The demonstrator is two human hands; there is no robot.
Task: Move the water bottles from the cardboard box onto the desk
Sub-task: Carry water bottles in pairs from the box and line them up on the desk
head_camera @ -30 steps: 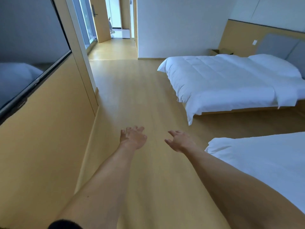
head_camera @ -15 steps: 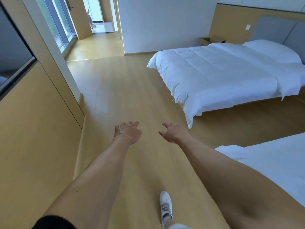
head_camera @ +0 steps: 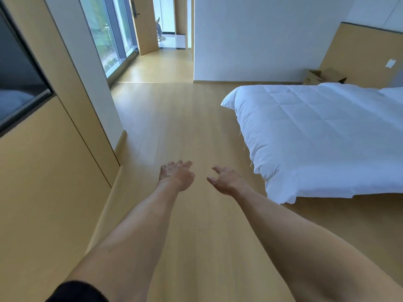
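Though both our arms are stretched out ahead over the wooden floor [head_camera: 170,118], neither holds anything: the left hand [head_camera: 176,174] hangs with fingers loosely spread, and the right hand [head_camera: 225,179] is likewise slack, thumb and fingers apart, touching nothing.

What we need lies far off. An open cardboard box [head_camera: 322,76] sits against the far wall, in the corner past the head end of the bed [head_camera: 316,131], up and to the right of both hands and well apart from them. The right hand is on the nearer side, though the gap is so wide that we judge walking, not reaching, comes first. The bed stands between us and the box on the direct line, so our route most likely runs along the open floor to the bed's far corner and then right, along the wall.

Much is hidden. The bed's quilt cuts off the box's lower part, and only its raised flaps and a printed side show. We cannot see inside it, so no bottles are visible, and neither their number nor how they lie can be told. No desk is in view either; we cannot say where it stands from here. On the left, a dark screen [head_camera: 19,68] on the panelled wall is cut by the frame's edge. Through the far doorway [head_camera: 168,22] a small figure's legs show, too small to make out.
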